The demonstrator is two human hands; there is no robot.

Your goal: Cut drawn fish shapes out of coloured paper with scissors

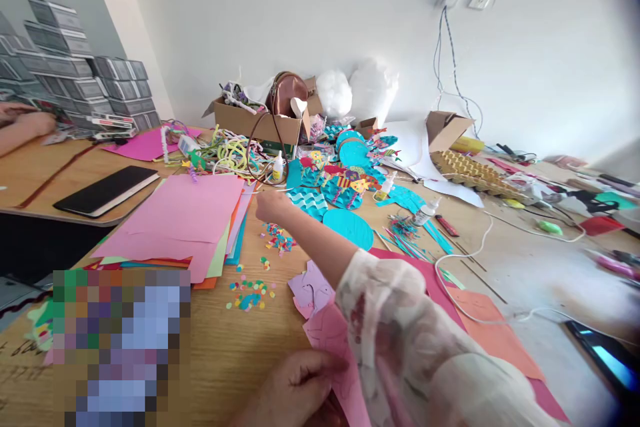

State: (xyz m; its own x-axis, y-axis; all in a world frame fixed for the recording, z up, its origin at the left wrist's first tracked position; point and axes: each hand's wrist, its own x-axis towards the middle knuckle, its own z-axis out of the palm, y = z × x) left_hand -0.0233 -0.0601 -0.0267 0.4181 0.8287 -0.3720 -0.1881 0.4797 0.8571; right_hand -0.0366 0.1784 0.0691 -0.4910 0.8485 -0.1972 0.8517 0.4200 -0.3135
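Note:
At the bottom, my left hand (300,383) pinches a pink sheet of paper (334,333) with outlines drawn on it. Just beyond that sheet lie lilac paper pieces (311,288) with cut edges. My right hand (274,207) is stretched far forward across the table, closed; its fingers face away and what they hold, if anything, is hidden. It is near the right edge of a stack of coloured paper (175,213), pink on top. Close below it are small bright paper scraps (279,237) and round confetti (250,295). A turquoise paper disc (349,229) lies right of my forearm.
Glue bottles (278,167), turquoise paper crafts (345,195) and a cardboard box (257,125) stand towards the wall. A black notebook (107,191) lies left. A white cable (440,273) and a phone (603,353) are at right. Another person's hand (37,123) shows far left.

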